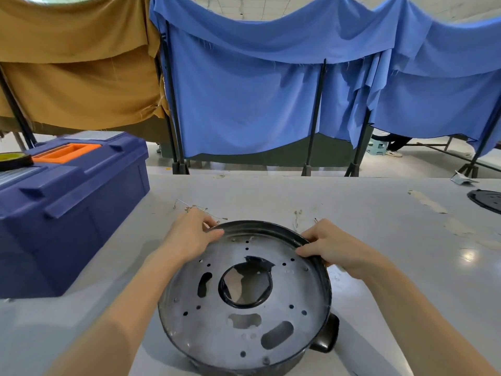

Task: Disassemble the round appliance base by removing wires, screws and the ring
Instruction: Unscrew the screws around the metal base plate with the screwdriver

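Observation:
The round appliance base (244, 321) stands in front of me on the grey table, tilted toward me. It is a grey metal disc with a large centre hole, several slots and small holes, and a black handle (326, 339) at lower right. A dark ring (271, 226) runs around its rim. My left hand (189, 234) grips the rim at the upper left, thumb on the inside. My right hand (328, 245) grips the rim at the upper right, fingers curled over the ring. Loose wires (195, 208) lie on the table behind the base.
A blue toolbox (70, 213) with an orange handle stands at the left, a tape roll (13, 160) on top. A black round part (486, 200) lies at the table's right edge. Blue and brown cloth screens hang behind the table (379, 240).

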### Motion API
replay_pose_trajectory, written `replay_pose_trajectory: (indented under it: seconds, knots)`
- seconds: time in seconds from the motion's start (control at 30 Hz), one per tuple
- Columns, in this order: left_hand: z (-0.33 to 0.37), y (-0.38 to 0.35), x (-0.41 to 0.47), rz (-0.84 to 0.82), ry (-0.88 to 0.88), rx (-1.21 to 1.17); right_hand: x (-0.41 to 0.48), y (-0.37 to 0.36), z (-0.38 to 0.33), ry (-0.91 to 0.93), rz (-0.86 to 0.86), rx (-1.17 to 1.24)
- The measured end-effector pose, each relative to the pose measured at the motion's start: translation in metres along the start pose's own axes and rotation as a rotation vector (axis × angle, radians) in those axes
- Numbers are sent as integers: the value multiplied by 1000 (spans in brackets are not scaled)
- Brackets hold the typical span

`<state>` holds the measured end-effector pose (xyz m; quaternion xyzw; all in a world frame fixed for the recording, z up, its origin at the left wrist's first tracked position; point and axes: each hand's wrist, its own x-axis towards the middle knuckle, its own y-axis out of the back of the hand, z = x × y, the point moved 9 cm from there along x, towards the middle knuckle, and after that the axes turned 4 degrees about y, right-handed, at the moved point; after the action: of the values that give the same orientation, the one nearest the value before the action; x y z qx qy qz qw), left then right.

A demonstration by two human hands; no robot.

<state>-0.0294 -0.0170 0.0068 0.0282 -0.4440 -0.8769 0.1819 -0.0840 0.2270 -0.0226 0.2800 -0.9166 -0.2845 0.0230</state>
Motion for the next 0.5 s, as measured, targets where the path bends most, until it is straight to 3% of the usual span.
replay_pose_trajectory:
  seconds: [0.23, 0.5]
  knots:
    - [1, 0, 0, 70, -28, 109, 4, -2, 9, 26, 8, 59]
    - [13, -7, -6, 136, -93, 345, 5, 22, 5, 122, 337, 73]
